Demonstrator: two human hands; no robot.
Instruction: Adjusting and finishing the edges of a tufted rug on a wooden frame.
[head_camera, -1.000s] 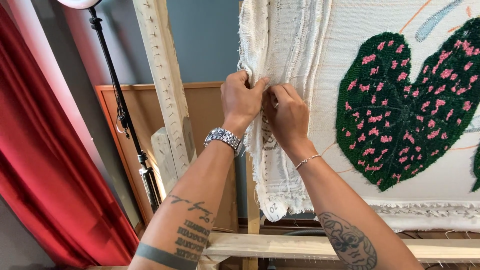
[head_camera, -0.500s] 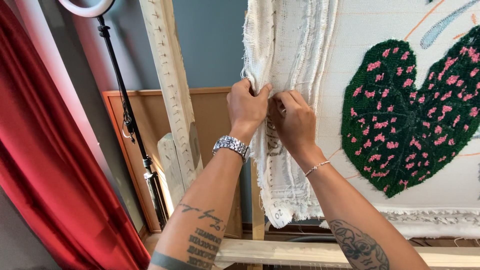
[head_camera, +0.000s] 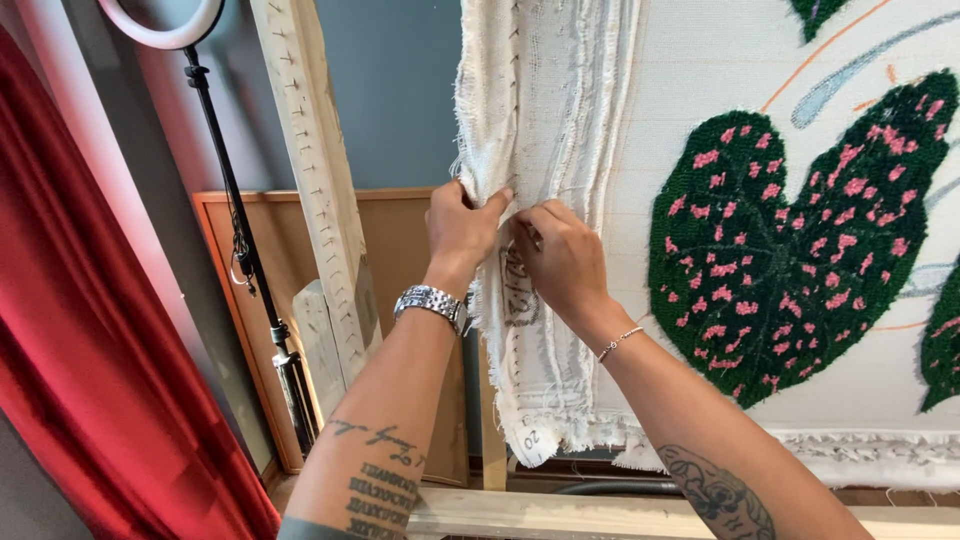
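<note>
A wooden beam is seen lowest and nearest, running across under the arms. Both arms are raised from there toward the cloth.

The left hand is closed on the frayed left edge of the cloth, with the thumb on top and the edge pinched in the fingers. A silver watch is worn on that wrist. The right hand is placed just beside the left one, touching the same fold of cloth. Its fingers are curled onto the cloth, but it cannot be told whether the cloth is truly gripped. A thin bracelet is worn on that wrist.

The cloth is white and is hung up in front, stretched flat to the right. Its loose, folded edge is hung down on the left, where the hands are. A big dark green leaf with pink dots is tufted into the cloth, to the right of the hands.

To the left, a slanted wooden post is seen. Farther left, a black stand with a ring light on top is set up. A red curtain is hung at the far left. A brown board is leaned behind the post, against a grey-blue wall.
</note>
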